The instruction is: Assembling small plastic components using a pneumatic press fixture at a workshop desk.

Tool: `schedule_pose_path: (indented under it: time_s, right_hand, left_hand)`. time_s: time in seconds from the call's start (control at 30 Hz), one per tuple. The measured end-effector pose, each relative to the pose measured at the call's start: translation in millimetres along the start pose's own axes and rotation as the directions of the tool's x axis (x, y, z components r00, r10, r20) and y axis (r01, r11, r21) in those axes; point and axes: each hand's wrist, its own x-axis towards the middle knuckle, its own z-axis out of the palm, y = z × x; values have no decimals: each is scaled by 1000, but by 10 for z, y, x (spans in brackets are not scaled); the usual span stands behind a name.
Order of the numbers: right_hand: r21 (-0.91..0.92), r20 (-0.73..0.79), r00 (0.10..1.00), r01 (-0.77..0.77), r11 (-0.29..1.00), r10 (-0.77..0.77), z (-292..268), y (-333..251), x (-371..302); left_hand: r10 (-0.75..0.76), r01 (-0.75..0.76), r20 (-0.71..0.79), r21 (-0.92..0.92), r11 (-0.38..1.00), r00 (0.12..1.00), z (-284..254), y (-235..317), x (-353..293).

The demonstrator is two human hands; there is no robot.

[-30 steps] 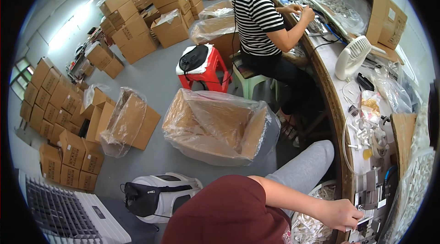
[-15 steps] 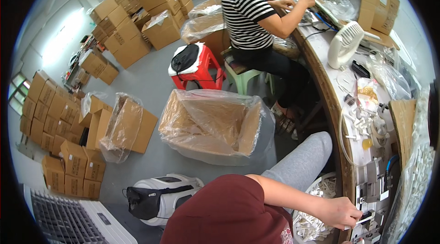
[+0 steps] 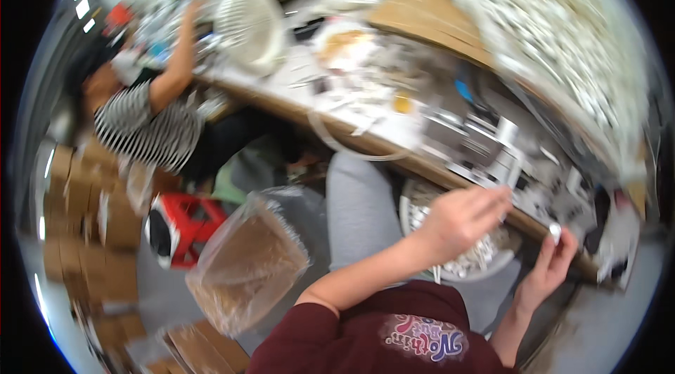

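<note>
My left hand (image 3: 460,223) reaches over a round white tub (image 3: 405,216) of small white plastic pieces (image 3: 480,253), its fingertips close to the bench edge. Motion blurs its fingers, so any small object in them cannot be made out. To the right, my right hand (image 3: 552,268) is raised beside the bench edge. Its thumb and fingers pinch a small, shiny white piece (image 3: 555,233), too blurred to name. Just beyond my left hand stand grey metal fixtures (image 3: 467,138) with a white bar among them.
The workbench (image 3: 302,96) holds a white fan (image 3: 251,29), loose white parts and a cardboard sheet (image 3: 432,15). A big clear bag (image 3: 562,43) of white pieces lies at the far right. Left are a plastic-lined carton (image 3: 246,261), a red stool (image 3: 184,226) and a co-worker in stripes (image 3: 151,124).
My view has swung right toward the bench. My left hand, earlier at a fixture with a thin white piece, is now above the tub. My right hand has come into view holding a small piece.
</note>
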Motion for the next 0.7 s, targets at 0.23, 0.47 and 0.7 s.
schedule_pose_path:
  time_s: [0.23,0.47,0.7]
  right_hand:
    - [-347,-152,962,165,923,-229,0,-303,90]
    - [118,-159,983,115,986,-96,-25,-250,24]
    - [-109,-33,974,221,969,-226,-116,-303,206]
  left_hand:
    - [1,-29,228,120,992,974,400,-61,124]
    - [18,-80,370,151,985,929,593,-75,295]
    - [-47,-9,422,130,991,905,573,-104,381]
